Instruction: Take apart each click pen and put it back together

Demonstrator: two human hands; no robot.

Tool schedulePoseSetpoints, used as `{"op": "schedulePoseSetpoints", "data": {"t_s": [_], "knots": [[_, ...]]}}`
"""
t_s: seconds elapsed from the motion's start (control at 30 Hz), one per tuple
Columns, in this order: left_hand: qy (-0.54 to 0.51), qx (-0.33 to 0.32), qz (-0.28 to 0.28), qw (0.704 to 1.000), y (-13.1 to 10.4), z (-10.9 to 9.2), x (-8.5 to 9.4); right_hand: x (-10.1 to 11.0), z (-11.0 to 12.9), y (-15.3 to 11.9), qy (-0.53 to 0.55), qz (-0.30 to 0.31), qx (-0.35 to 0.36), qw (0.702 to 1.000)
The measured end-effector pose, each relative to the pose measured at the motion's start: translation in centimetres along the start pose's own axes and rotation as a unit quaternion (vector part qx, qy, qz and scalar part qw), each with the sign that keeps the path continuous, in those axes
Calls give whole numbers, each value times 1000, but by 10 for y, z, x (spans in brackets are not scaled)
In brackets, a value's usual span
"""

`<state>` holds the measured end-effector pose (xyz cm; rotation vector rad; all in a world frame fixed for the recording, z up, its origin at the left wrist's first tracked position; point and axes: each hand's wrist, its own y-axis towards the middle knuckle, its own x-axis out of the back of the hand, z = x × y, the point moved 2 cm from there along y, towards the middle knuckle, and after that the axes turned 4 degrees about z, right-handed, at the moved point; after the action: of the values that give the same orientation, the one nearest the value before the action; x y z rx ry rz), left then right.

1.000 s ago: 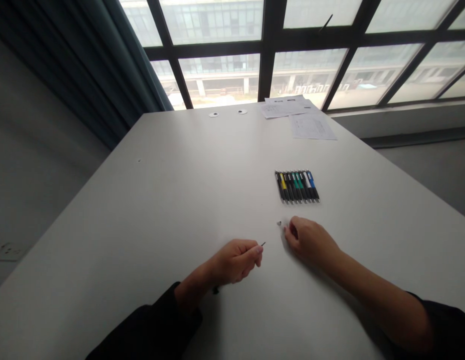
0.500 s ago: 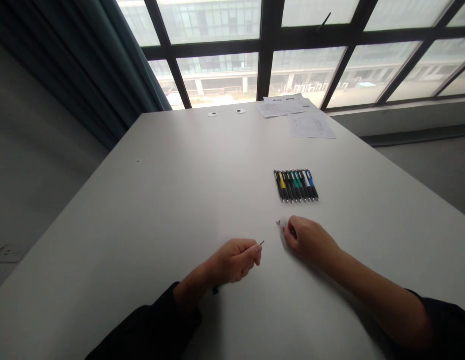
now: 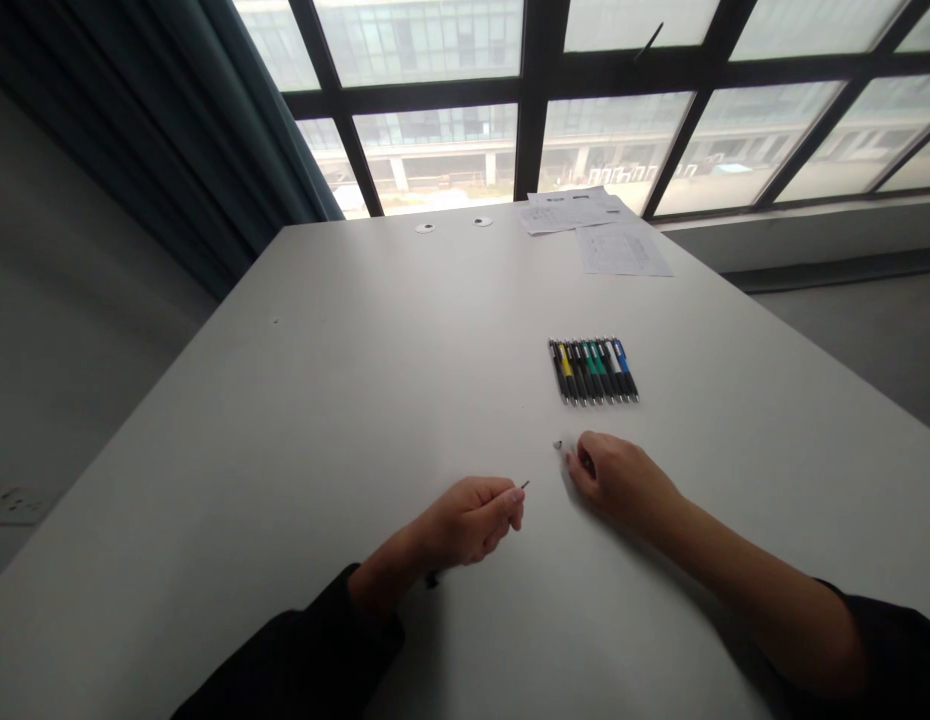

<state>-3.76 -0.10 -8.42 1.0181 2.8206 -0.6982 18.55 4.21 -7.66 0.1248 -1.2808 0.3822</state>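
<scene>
Low over the table's near middle, my left hand point(image 3: 476, 520) is closed, thumb against forefinger. A thin dark rod that looks like a pen refill point(image 3: 525, 485) pokes out of this pinch; the rest of it is hidden in the fist. My right hand point(image 3: 611, 475) rests on the table with its fingers curled in, and what they hold, if anything, is hidden. Just left of its fingertips lies a small dark and silvery piece point(image 3: 557, 444), too small to name. Beyond the right hand, a row of pens point(image 3: 594, 371) lies side by side, with black, yellow, green, white and blue parts.
Under my left wrist a small black object point(image 3: 433, 579) is partly hidden. Printed papers point(image 3: 622, 250) lie at the far right of the white table point(image 3: 322, 400). Two round white pieces point(image 3: 425, 229) sit near its back edge, before the window. A dark curtain point(image 3: 172, 130) hangs at left.
</scene>
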Motion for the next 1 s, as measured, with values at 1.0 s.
{"op": "schedulePoseSetpoints", "data": {"t_s": [1.0], "knots": [[-42, -8, 14, 999, 2, 0, 1, 14, 5, -10, 73, -62, 13, 995]]}}
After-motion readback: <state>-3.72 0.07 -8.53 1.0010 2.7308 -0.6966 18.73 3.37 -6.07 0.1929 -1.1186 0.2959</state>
